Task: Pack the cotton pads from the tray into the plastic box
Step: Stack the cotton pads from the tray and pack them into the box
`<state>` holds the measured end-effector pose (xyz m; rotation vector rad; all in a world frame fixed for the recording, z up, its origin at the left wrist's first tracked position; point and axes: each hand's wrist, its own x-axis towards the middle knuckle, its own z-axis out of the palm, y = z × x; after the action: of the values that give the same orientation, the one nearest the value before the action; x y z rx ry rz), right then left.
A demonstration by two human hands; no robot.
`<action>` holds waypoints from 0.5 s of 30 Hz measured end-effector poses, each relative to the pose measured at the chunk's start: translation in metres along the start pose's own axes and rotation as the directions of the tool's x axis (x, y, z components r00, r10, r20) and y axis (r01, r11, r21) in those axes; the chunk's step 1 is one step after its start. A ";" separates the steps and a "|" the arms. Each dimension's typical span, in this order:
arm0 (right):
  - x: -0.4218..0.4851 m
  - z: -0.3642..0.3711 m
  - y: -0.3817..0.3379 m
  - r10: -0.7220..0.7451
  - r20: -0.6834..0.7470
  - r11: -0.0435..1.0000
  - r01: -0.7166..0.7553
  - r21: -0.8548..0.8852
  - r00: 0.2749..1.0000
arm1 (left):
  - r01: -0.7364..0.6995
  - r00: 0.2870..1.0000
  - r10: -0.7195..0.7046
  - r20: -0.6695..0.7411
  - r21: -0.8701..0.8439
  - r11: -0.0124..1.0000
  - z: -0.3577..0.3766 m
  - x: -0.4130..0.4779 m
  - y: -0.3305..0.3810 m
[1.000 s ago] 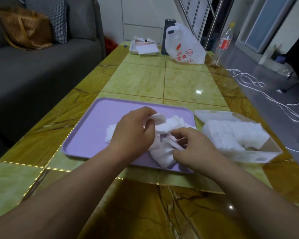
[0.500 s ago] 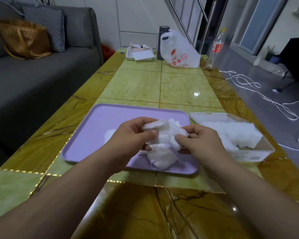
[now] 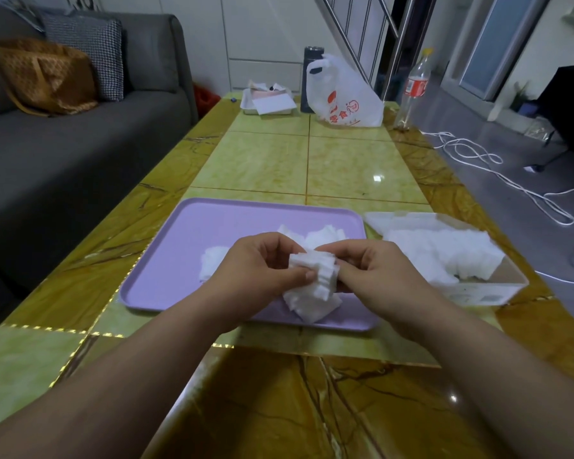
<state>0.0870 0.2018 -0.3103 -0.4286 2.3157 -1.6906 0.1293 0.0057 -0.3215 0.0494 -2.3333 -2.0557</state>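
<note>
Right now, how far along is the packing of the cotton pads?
Done: a pile of pads lies in the box. In hand: left hand and right hand pinch a stack above the tray. Left: loose pads on the tray.

At the far end of the yellow table stand a white plastic bag, a dark flask, a bottle with a red label and a small dish of papers. A gray sofa holds a brown bag and a checked pillow. White cord lies on the floor.
</note>
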 end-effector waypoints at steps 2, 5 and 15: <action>0.000 0.000 0.000 -0.011 0.005 1.000 0.011 0.012 1.000 | -0.002 1.000 0.002 0.001 -0.002 1.000 0.000 0.000 0.000; 0.000 0.000 0.000 -0.020 0.027 0.999 0.019 0.035 0.999 | -0.008 1.000 0.008 -0.002 0.023 1.000 0.000 0.000 -0.001; 0.000 0.001 0.004 -0.090 0.050 0.992 0.085 0.094 0.995 | 0.006 0.996 0.012 -0.093 0.191 0.982 0.001 0.002 0.000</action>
<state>0.0868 0.2018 -0.3147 -0.5582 2.2017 -1.7940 0.1271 0.0062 -0.3213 0.1441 -2.4615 -1.7791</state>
